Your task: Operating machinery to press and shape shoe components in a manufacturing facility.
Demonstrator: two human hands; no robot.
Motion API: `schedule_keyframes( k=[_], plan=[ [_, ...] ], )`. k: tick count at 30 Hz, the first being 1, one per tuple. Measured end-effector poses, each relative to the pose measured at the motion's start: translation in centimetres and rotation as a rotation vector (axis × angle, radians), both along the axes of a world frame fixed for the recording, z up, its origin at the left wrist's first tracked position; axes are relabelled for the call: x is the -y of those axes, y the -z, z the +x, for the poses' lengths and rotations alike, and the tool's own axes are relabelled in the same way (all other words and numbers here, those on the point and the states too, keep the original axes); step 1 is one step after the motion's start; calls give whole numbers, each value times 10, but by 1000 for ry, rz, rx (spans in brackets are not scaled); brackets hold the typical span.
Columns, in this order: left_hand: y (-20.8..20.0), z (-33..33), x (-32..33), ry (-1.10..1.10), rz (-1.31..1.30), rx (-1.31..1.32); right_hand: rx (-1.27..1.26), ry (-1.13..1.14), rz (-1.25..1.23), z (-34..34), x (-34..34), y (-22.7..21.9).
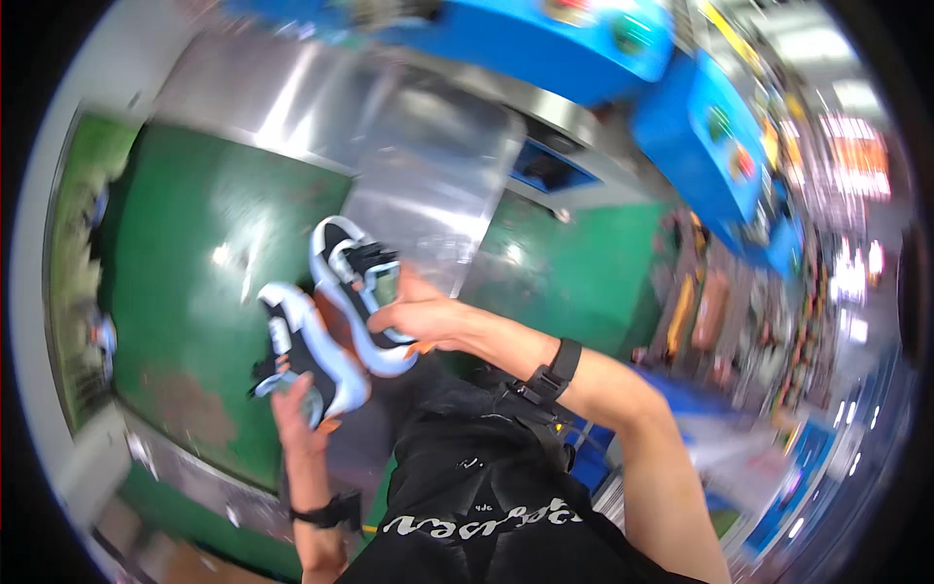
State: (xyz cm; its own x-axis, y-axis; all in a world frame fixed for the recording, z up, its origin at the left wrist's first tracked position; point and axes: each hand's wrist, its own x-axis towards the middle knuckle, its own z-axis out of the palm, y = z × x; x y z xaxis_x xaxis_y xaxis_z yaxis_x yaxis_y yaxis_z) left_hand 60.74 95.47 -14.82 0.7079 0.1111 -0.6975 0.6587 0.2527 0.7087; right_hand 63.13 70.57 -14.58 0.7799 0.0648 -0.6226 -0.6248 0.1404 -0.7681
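Note:
Two sneakers, black and white with light-blue soles and orange tabs at the heels, are in my hands above the green floor. My left hand grips the left sneaker around its collar, thumb at the ankle opening. My right hand is closed on the heel end of the right sneaker, whose dark laces show on top. Both sneakers are tilted on their sides, toes pointing away from me and leftward. The fingers beneath the sneakers are partly hidden. A black band sits on each of my forearms.
Beyond the sneakers lies a shiny metal sheet-topped surface. Blue machine housings with green and red buttons stand at the far side and right. Blurred racks of goods line the right. Green floor spreads at left.

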Motion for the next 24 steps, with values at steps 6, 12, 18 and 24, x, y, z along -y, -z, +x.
schedule_keyframes(
  k=[6, 12, 18, 24],
  plan=[
    [-56, 29, -24, 615, 0, 243, 164, 268, 15, -99, 22, -112],
    [-176, -23, 54, 1288, -340, 511, 583, 792, -445, -307, -46, -243],
    [-251, -242, 113, 1929, -495, -59, -163, 1493, -424, -586, -230, -335],
    [-274, -440, 156, 2535, -790, 164, -739, 2369, -721, -691, -320, -243]
  ],
)
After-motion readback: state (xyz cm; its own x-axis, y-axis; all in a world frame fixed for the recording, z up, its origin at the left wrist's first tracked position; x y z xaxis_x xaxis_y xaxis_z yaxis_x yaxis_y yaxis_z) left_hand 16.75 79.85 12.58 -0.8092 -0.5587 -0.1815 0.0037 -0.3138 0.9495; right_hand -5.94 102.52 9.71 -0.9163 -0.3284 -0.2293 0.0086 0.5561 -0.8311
